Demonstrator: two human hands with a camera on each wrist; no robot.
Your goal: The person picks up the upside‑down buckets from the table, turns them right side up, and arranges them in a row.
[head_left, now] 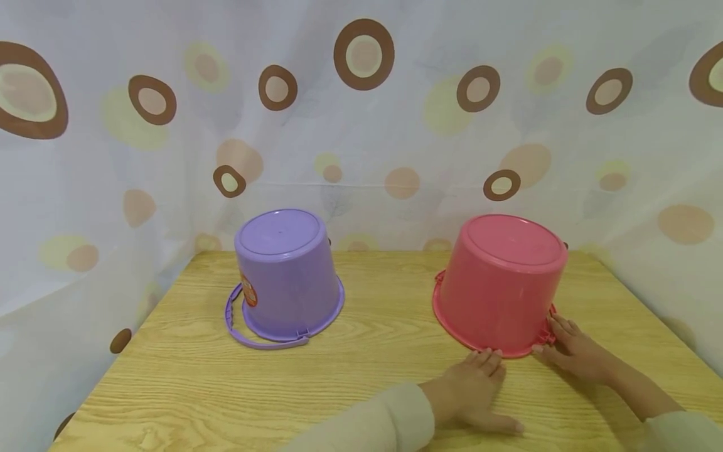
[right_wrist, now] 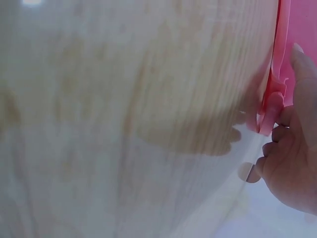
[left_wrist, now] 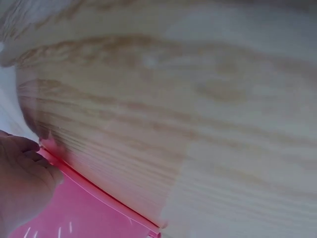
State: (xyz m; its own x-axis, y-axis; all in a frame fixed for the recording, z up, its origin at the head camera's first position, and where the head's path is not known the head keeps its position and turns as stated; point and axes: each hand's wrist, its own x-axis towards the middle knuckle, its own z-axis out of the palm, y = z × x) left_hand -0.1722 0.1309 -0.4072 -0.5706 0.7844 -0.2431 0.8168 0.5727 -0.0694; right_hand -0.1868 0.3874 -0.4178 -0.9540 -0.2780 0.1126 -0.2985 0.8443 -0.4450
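Note:
A pink bucket [head_left: 505, 282] stands upside down at the right of the table, its base facing up. At the near side of its rim is my left hand [head_left: 469, 390], palm down, fingers fairly straight with the tips touching the rim and the thumb spread to the right. My right hand [head_left: 582, 355] is at the bucket's right side, fingertips beside the handle joint [head_left: 546, 336]; the right wrist view shows the thumb close to the bucket wall. Most of the pink handle is hidden behind the bucket. In the left wrist view, the fingers lie along the pink rim [left_wrist: 99, 186].
A purple bucket [head_left: 285, 276], also upside down, stands on the left of the wood-grain table [head_left: 271, 389]. Its handle [head_left: 254, 342] lies out on the tabletop toward the left and front. A white patterned curtain [head_left: 361, 138] surrounds the table's back and sides.

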